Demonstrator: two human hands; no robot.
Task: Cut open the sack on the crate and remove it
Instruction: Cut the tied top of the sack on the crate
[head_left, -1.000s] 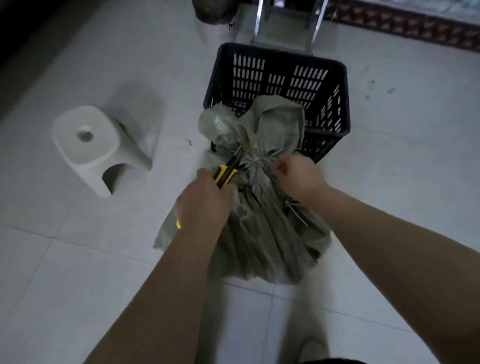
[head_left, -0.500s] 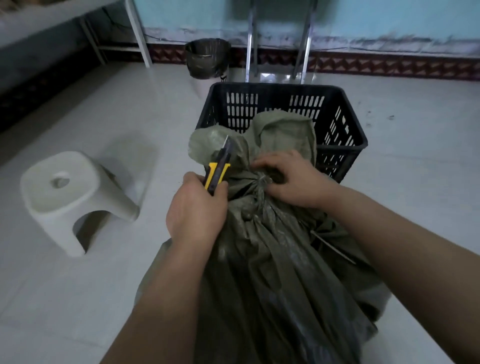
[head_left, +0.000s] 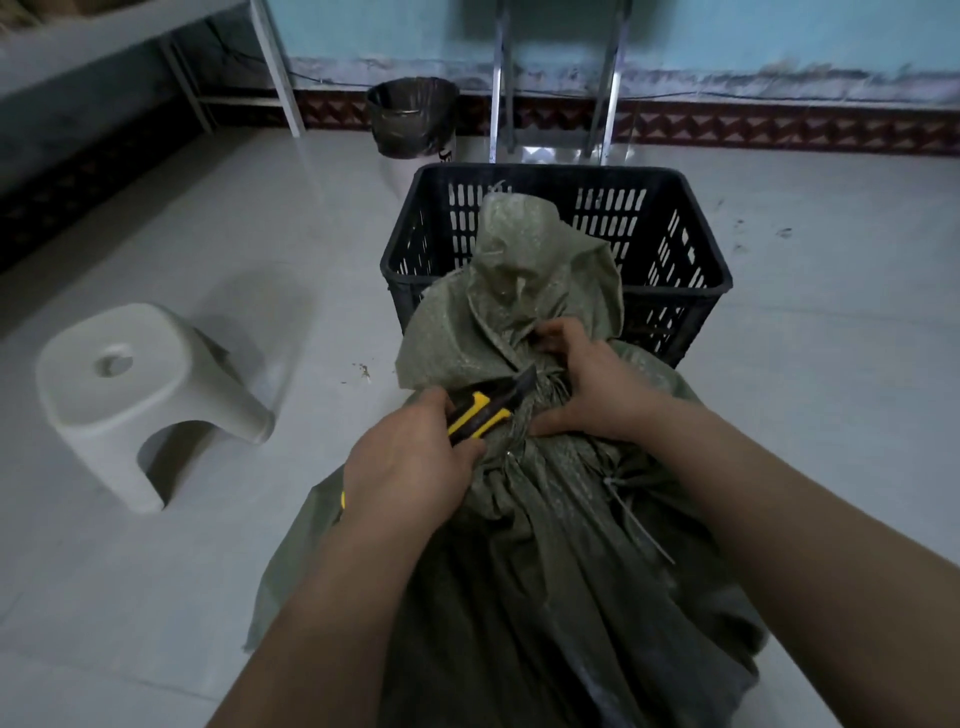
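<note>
A grey-green woven sack (head_left: 545, 571) fills the lower middle of the view, its tied neck rising in front of a black slotted plastic crate (head_left: 670, 244). My left hand (head_left: 410, 467) grips a yellow and black utility knife (head_left: 483, 410), blade pointing right against the string tie at the neck. My right hand (head_left: 592, 389) clutches the bunched neck of the sack just right of the blade. The loose top flap of the sack stands up above both hands. A pale string end hangs down the sack's right side.
A white plastic stool (head_left: 140, 395) stands on the tiled floor at left. Behind the crate are a bin lined with a dark bag (head_left: 413, 117) and metal legs (head_left: 556, 83) by the wall. A bench frame (head_left: 234, 62) runs along the far left.
The knife has swung down from pointing upward to lying level against the tie. My right hand shifted onto the neck right of the blade. The view moved closer to the sack.
</note>
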